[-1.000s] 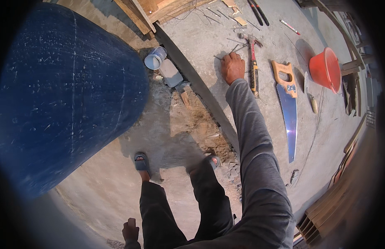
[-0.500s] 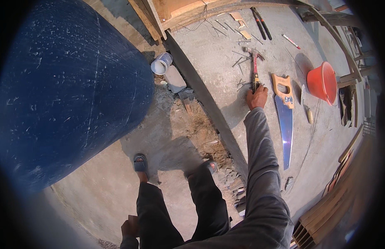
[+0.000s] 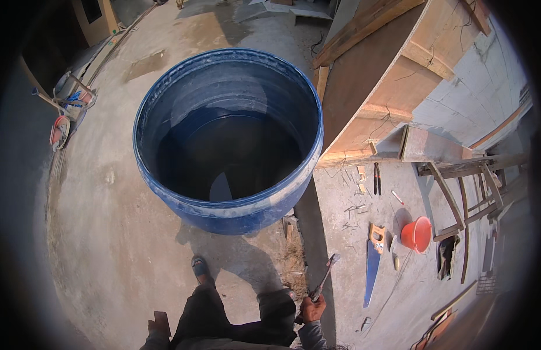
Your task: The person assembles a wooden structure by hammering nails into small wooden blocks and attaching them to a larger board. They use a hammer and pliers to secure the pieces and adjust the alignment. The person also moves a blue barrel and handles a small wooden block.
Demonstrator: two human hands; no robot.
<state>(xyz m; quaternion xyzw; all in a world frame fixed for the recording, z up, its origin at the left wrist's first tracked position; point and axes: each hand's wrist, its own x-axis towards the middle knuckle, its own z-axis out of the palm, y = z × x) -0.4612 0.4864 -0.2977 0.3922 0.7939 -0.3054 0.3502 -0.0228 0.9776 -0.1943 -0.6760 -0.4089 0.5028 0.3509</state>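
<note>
My right hand [image 3: 313, 308] is closed round the handle of a claw hammer [image 3: 323, 281], low beside my right leg. The hammer's head points up and away to the right, above the edge of the raised concrete slab [image 3: 340, 315]. At the lower left, my left hand [image 3: 156, 335] grips a small reddish-brown rectangular piece [image 3: 161, 321]; what it is made of I cannot make out. On the slab to the right lie a handsaw [image 3: 372, 271] with a wooden handle and blue blade, black-and-red long-handled pliers [image 3: 377, 178], and several loose nails [image 3: 356, 208].
A large blue barrel [image 3: 264, 211] holding dark liquid stands right before me. Right of the saw are a tilted red bucket [image 3: 416, 235] and a trowel [image 3: 396, 261]. Plywood formwork [image 3: 370, 87] rises at the upper right. Timber trestles [image 3: 448, 195] stand at the far right.
My right hand has lifted the hammer off the slab and drawn it back toward my right leg. The view has tilted up, showing the barrel's open top. My left hand still holds the brown piece.
</note>
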